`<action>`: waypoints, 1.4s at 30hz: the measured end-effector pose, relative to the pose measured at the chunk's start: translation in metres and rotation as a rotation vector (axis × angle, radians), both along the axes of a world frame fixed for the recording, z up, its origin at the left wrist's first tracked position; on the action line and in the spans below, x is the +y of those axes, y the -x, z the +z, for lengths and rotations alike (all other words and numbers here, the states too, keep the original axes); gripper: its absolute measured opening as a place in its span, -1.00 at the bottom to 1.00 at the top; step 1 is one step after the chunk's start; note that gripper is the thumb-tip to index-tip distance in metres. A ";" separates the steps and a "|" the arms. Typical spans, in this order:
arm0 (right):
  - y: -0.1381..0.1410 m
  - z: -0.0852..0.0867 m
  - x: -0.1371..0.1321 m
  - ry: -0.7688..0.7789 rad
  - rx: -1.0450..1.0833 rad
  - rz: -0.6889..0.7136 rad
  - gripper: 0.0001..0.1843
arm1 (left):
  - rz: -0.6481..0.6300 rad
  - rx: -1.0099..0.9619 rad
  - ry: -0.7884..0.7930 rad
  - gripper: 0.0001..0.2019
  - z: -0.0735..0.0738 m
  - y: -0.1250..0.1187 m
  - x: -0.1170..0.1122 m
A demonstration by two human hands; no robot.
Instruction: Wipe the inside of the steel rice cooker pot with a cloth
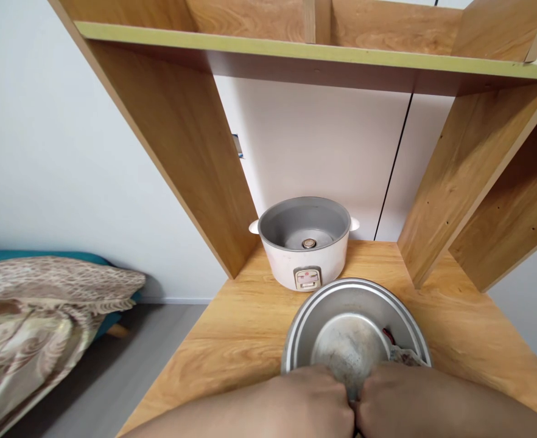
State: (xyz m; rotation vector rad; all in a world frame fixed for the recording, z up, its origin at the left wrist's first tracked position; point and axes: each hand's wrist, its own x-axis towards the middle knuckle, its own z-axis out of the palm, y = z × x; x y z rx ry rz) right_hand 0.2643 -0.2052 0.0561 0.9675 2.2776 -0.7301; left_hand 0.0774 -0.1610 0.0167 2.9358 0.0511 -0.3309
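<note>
My left hand (316, 395) and my right hand (394, 395) are side by side at the bottom, over the near part of a silver metal basin (302, 328). Both have their fingers curled in, knuckles almost touching. Whatever they grip is hidden beneath them; only a small dark bit shows in the gap. Inside the basin, by my right hand, lies a crumpled greyish piece, perhaps cloth (405, 356), and a dark red strip (388, 335) rests near it. Behind the basin stands a white rice cooker body (275, 261), without lid or inner pot, its round heater centre showing.
The basin and cooker stand on a wooden desk (223, 328). Upright wooden panels rise on the left (168, 152) and right (469, 188), under a yellow-edged shelf (296, 42). At far left is a bed or couch with a patterned blanket (44, 316).
</note>
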 end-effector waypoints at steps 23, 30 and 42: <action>0.000 0.014 -0.002 0.003 0.040 0.013 -0.61 | -0.003 0.139 -0.001 -0.64 0.015 -0.009 0.000; 0.005 0.011 -0.001 -0.022 -0.041 0.042 -0.58 | 0.035 0.157 0.002 -0.60 0.015 -0.008 -0.002; -0.002 -0.007 -0.003 -0.040 0.023 -0.075 -0.60 | 0.003 0.105 -0.012 -0.64 0.011 -0.006 0.000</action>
